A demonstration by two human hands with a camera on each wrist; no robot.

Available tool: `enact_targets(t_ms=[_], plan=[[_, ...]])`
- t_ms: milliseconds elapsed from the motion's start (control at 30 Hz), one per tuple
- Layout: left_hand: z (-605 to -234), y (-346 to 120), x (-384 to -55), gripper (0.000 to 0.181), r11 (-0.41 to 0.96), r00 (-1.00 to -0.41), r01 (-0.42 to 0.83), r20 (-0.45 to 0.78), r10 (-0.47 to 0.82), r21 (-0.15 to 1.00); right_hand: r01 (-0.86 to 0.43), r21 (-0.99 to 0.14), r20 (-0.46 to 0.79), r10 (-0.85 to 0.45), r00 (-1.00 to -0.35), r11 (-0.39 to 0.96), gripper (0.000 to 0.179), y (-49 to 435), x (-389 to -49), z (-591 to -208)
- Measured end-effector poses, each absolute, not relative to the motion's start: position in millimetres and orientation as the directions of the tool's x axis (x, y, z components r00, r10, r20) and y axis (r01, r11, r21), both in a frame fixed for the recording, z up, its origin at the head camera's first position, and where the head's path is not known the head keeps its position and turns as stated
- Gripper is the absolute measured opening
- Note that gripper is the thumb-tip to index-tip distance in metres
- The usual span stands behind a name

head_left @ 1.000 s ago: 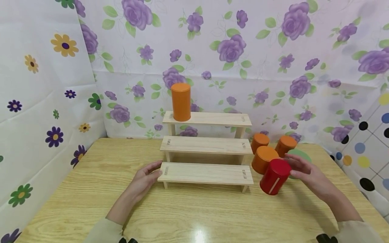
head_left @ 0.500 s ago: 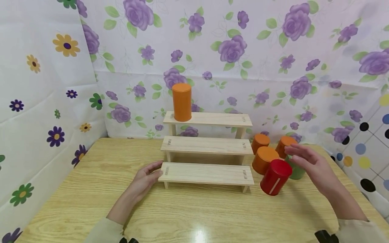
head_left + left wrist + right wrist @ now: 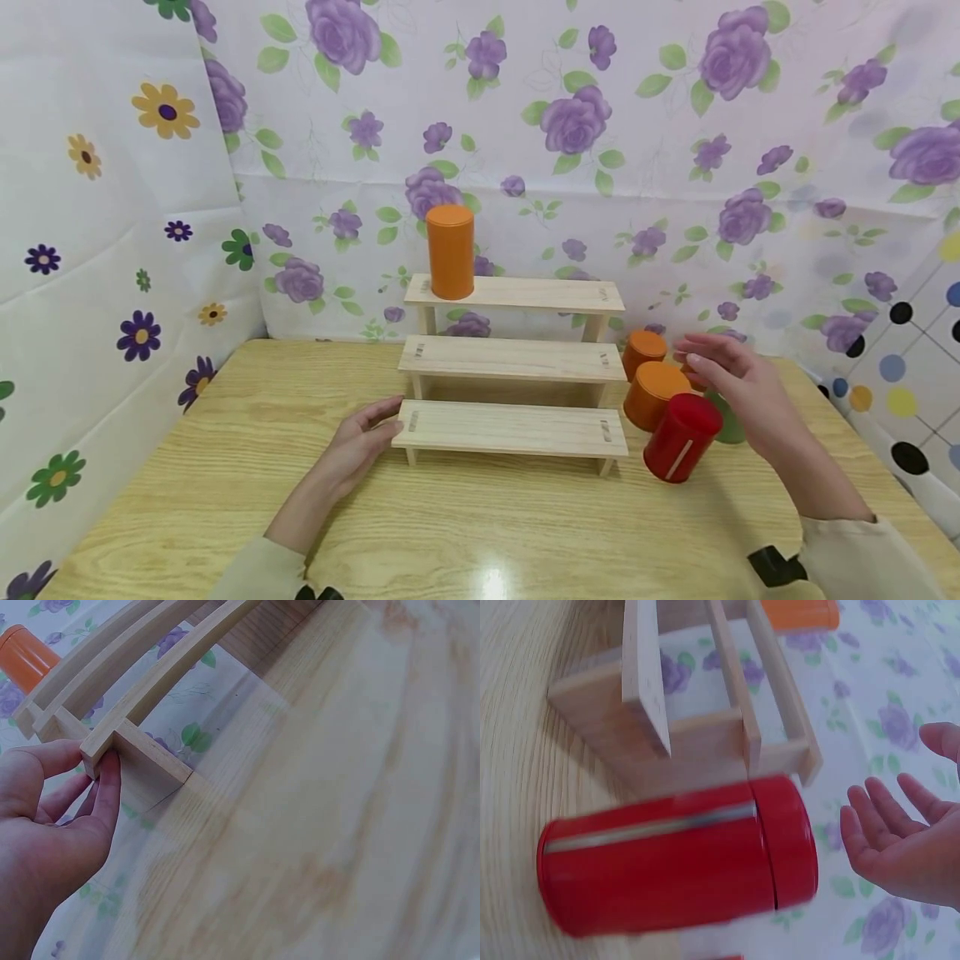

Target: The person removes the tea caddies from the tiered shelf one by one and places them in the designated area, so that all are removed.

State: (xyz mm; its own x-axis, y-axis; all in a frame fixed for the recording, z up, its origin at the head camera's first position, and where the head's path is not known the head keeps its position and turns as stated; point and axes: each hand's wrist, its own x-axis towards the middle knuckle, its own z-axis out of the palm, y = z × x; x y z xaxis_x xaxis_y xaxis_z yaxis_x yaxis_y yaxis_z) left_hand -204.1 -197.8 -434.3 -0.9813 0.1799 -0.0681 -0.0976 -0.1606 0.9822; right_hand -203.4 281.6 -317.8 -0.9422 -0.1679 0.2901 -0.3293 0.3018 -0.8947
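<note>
My left hand pinches the left end of the lowest board of a three-step wooden shelf, as the left wrist view also shows. My right hand is raised over the canisters at the right, fingers loosely bent and holding nothing. Below it a red canister with a pale stripe stands on the table. A squat orange canister and a smaller orange one are behind the red one. The hand mostly hides another orange canister and covers part of a green canister. A tall orange canister stands on the top board's left end.
The shelf stands on a wood-grain table. A floral cloth hangs close behind the shelf, with another patterned cloth at the left. Dotted cloth borders the right side.
My right hand has lifted away from beside the red canister and moved back over the rear orange canister. My left hand has stayed on the shelf. The canisters have not moved.
</note>
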Motion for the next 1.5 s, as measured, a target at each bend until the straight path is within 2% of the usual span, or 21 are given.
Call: enact_targets(t_ms=[200,567,900,1500], plan=[[-434.7,-200.1,-203.7,0.055,-0.16,-0.982,-0.097,-0.068,0.179,0.982,-0.314,-0.87,0.257,-0.195,-0.947,0.38,0.048,257.9,-209.9,-307.6],[-436.0,-196.6,-205.1,0.054,-0.165,-0.985,-0.082,-0.055,0.165,0.983,-0.364,-0.896,0.31,-0.229,-0.923,0.256,0.045,224.4,-219.4,-293.9],[-436.4,-197.3,-205.7,0.053,-0.168,-0.986,-0.079,-0.052,0.159,0.983,-0.382,-0.896,0.327,-0.243,-0.913,0.229,0.056,193.6,-239.5,-283.5],[-436.2,-197.1,-206.0,0.054,-0.171,-0.985,-0.088,-0.061,0.159,0.981,-0.41,-0.841,0.339,-0.245,-0.908,0.353,0.062,150.0,-280.7,-263.8]])
